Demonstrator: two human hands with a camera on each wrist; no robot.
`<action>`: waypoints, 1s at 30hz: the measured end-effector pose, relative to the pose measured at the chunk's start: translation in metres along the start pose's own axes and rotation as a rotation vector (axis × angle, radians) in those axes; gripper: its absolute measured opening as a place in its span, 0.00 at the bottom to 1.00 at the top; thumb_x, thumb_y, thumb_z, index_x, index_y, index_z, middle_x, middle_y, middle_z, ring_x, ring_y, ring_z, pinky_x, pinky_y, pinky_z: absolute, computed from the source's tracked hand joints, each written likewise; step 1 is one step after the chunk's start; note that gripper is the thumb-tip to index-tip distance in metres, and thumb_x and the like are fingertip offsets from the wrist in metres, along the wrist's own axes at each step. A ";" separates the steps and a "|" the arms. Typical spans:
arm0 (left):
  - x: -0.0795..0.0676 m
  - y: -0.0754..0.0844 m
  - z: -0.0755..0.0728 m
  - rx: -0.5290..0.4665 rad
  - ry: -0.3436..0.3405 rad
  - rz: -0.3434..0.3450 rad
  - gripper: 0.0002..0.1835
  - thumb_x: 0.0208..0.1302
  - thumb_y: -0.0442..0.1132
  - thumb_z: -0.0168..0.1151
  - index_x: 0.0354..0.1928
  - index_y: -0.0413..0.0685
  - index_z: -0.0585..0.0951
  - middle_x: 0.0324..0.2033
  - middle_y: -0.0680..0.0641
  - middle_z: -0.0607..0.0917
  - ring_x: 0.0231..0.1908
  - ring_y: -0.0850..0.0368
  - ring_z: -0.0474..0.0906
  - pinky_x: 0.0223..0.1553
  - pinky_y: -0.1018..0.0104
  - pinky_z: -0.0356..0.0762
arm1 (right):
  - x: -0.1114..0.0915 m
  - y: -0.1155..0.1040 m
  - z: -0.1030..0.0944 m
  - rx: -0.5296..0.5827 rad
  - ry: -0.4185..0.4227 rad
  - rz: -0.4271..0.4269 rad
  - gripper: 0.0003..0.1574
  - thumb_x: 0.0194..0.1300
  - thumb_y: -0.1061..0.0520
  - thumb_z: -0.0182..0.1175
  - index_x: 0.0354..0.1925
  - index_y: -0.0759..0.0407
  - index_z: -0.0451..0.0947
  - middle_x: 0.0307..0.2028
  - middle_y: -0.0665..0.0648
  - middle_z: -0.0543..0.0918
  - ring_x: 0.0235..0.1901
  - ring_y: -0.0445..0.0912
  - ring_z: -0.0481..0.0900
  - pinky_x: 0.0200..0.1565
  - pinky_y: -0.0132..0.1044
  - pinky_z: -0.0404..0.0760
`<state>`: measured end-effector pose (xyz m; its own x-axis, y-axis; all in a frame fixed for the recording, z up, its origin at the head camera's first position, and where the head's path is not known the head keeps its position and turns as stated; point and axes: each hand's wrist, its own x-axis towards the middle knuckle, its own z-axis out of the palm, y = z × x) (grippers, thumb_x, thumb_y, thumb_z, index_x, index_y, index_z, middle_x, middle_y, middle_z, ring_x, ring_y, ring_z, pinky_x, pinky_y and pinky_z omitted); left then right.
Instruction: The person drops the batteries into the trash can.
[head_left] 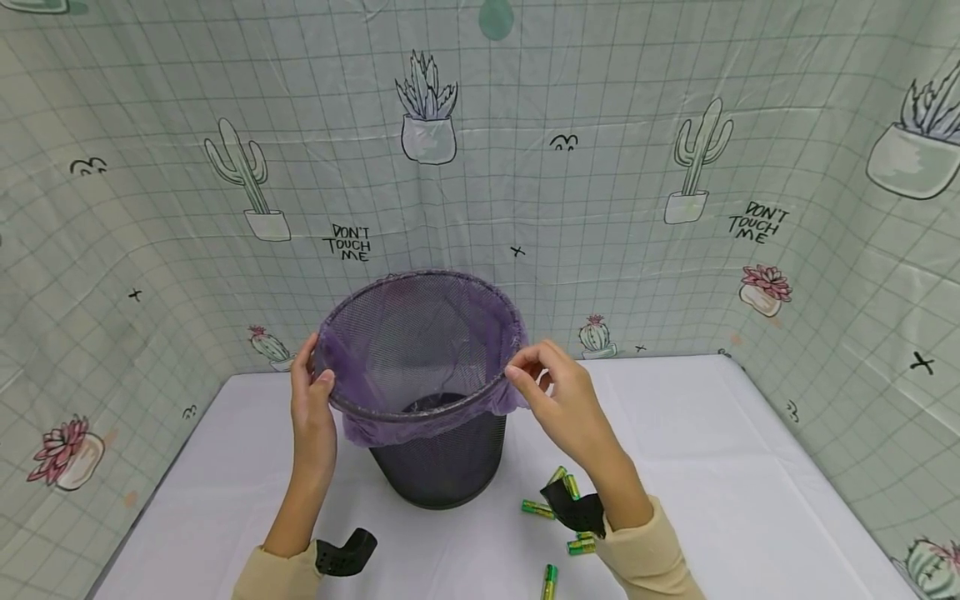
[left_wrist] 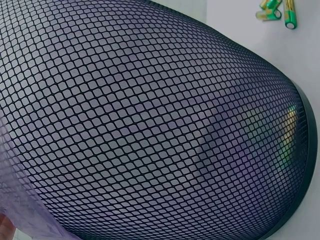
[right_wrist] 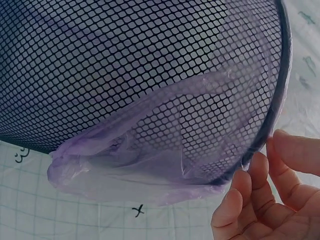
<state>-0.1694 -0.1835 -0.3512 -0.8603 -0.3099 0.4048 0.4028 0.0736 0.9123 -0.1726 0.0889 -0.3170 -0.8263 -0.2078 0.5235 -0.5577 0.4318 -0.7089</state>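
Note:
A black mesh wastebasket (head_left: 442, 475) stands on the white table, lined with a thin purple bin bag (head_left: 405, 429). The bag's edge is folded outward over the rim and hangs in loose folds, as the right wrist view also shows. My left hand (head_left: 313, 417) grips the rim at the left, thumb on top and fingers outside; in the left wrist view only a fingertip (left_wrist: 6, 228) shows at the lower corner. At the right of the rim, my right hand (head_left: 562, 396) pinches the bag's edge between thumb and fingertips (right_wrist: 260, 170).
Several green and gold batteries (head_left: 550, 582) lie on the white tabletop (head_left: 675, 433) in front and to the right of the basket, some partly hidden by the right wrist's black strap (head_left: 573, 508). A grid-patterned cloth with cactus prints (head_left: 480, 208) hangs around the table.

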 end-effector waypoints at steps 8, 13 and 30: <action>0.001 0.000 0.000 0.012 0.003 -0.003 0.29 0.65 0.41 0.39 0.69 0.53 0.57 0.68 0.49 0.59 0.66 0.55 0.54 0.63 0.66 0.52 | -0.010 0.006 -0.005 -0.044 -0.013 0.010 0.06 0.64 0.57 0.56 0.38 0.59 0.75 0.32 0.50 0.75 0.33 0.40 0.71 0.35 0.30 0.70; 0.000 0.000 0.000 0.012 -0.001 -0.004 0.29 0.65 0.41 0.39 0.70 0.53 0.57 0.67 0.49 0.59 0.66 0.55 0.54 0.63 0.65 0.52 | -0.021 0.016 -0.010 -0.077 -0.042 0.055 0.06 0.64 0.58 0.57 0.39 0.58 0.76 0.32 0.49 0.76 0.33 0.39 0.70 0.35 0.30 0.71; 0.001 -0.001 -0.001 0.024 0.005 -0.001 0.29 0.65 0.40 0.39 0.70 0.54 0.57 0.68 0.50 0.60 0.66 0.57 0.54 0.63 0.66 0.52 | -0.072 0.063 -0.021 -0.101 -0.170 0.325 0.08 0.62 0.54 0.59 0.39 0.55 0.77 0.30 0.46 0.76 0.31 0.36 0.70 0.35 0.29 0.71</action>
<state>-0.1709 -0.1847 -0.3520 -0.8593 -0.3144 0.4035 0.3941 0.0958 0.9140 -0.1465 0.1501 -0.3896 -0.9648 -0.1849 0.1871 -0.2609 0.5818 -0.7703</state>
